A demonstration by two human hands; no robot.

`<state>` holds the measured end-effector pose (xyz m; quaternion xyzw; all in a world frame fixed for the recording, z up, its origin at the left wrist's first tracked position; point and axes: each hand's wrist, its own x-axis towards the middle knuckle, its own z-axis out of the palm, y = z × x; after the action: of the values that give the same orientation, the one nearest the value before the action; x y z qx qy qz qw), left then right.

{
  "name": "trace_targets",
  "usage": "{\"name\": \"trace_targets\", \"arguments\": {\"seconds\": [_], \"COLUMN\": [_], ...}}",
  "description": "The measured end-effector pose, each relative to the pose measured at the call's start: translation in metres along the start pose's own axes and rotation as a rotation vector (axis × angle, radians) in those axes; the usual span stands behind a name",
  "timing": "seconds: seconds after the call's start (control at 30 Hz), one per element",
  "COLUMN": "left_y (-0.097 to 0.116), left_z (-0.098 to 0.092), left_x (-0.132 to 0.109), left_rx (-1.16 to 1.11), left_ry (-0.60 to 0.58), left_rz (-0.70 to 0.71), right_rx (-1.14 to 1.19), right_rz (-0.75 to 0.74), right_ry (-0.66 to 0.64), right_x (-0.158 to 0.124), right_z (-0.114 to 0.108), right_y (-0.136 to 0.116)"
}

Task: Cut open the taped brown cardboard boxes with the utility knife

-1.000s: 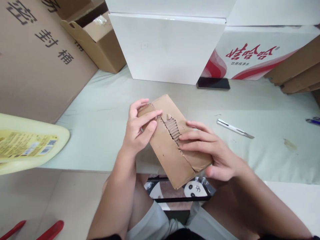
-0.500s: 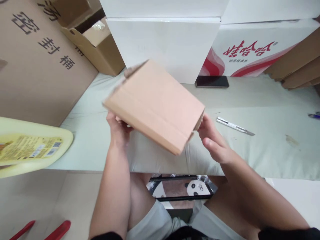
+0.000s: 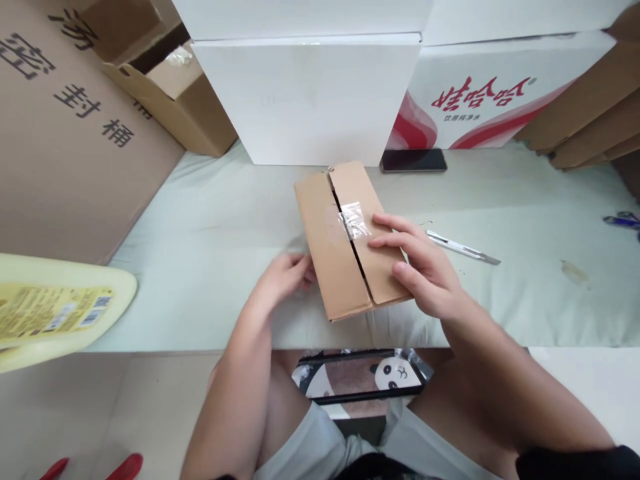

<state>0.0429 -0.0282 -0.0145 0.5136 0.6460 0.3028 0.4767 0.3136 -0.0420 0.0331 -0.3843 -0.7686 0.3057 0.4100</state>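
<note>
A small brown cardboard box (image 3: 330, 267) stands on the pale green table (image 3: 210, 240), its two top flaps meeting at a seam with a scrap of clear tape (image 3: 356, 220) across it. My right hand (image 3: 417, 267) lies on the right flap, fingers stretched flat over it. My left hand (image 3: 283, 277) rests against the box's left side near the table, fingers curled toward the wall; it looks slightly blurred. A slim silver utility knife (image 3: 463, 248) lies on the table just right of my right hand.
A white box (image 3: 305, 100) and a red-printed white carton (image 3: 490, 100) stand behind, with a black phone (image 3: 413, 160) at their foot. Large brown cartons (image 3: 65, 133) line the left; folded cardboard (image 3: 585, 113) leans at right. A yellow bottle (image 3: 50, 307) juts in at left.
The box, lying with its torn side up a second ago, was lifted and turned over, and now stands on the table with the taped flap side up. My right hand moved onto its top.
</note>
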Motion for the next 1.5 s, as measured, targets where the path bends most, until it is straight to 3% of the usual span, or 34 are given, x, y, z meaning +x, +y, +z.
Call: {"name": "trace_targets", "arguments": {"seconds": [0.07, 0.1, 0.13, 0.2, 0.27, 0.33, 0.43, 0.53, 0.67, 0.77, 0.87, 0.93, 1.03, 1.1, 1.17, 1.23, 1.37, 1.5], "left_y": [0.01, 0.015, 0.021, 0.03, 0.034, 0.034, 0.03, 0.028, 0.03, 0.03, 0.03, 0.029, 0.03, 0.031, 0.032, 0.034, 0.036, 0.036], "left_z": [-0.004, -0.004, -0.002, 0.004, 0.012, 0.018, 0.023, 0.025, 0.028, 0.029, 0.029, 0.03, 0.033, 0.034, 0.036, 0.037, 0.04, 0.045], "left_x": [-0.006, -0.011, -0.016, -0.027, -0.034, -0.037, -0.035, -0.032, -0.031, -0.031, -0.03, -0.03, -0.03, -0.031, -0.032, -0.033, -0.037, -0.042], "left_rx": [-0.022, -0.04, -0.041, 0.052, 0.207, 0.308, 0.333, 0.316, 0.282, 0.301, 0.309, 0.304, 0.304, 0.318, 0.335, 0.33, 0.314, 0.322], "left_ry": [0.221, 0.349, 0.399, 0.312, 0.146, 0.052, 0.039, 0.045, 0.055, 0.054, 0.057, 0.061, 0.068, 0.068, 0.065, 0.065, 0.078, 0.1], "left_rz": [0.206, 0.381, 0.578, 0.908, 1.046, 1.054, 1.029, 1.032, 1.044, 1.038, 1.027, 1.033, 1.044, 1.04, 1.029, 1.031, 1.022, 1.009], "right_rx": [-0.015, -0.021, -0.023, -0.02, -0.03, -0.048, -0.118, -0.461, -0.854, -0.884, -0.841, -0.724, -0.37, -0.134, 0.005, 0.04, 0.0, -0.098], "right_rz": [0.014, 0.022, 0.027, 0.029, 0.022, 0.011, 0.074, 0.372, 0.813, 0.866, 0.781, 0.625, 0.221, -0.056, -0.237, -0.308, -0.236, -0.222], "right_ry": [0.027, 0.037, 0.041, 0.041, 0.046, 0.065, 0.22, 0.358, 0.038, -0.103, 0.013, 0.276, 0.748, 0.909, 0.922, 0.846, 0.665, 0.588], "right_x": [0.001, 0.001, 0.001, 0.0, -0.002, -0.003, -0.005, -0.008, -0.014, -0.016, -0.011, -0.005, 0.004, 0.009, 0.011, 0.01, 0.005, 0.002], "right_z": [0.0, 0.0, 0.0, 0.0, 0.001, 0.0, -0.008, -0.025, -0.048, -0.054, -0.055, -0.056, -0.056, -0.052, -0.045, -0.036, -0.019, -0.009], "right_y": [-0.001, -0.001, -0.001, -0.002, -0.002, 0.001, 0.016, 0.043, 0.078, 0.088, 0.077, 0.058, 0.022, 0.0, -0.016, -0.028, -0.042, -0.044]}}
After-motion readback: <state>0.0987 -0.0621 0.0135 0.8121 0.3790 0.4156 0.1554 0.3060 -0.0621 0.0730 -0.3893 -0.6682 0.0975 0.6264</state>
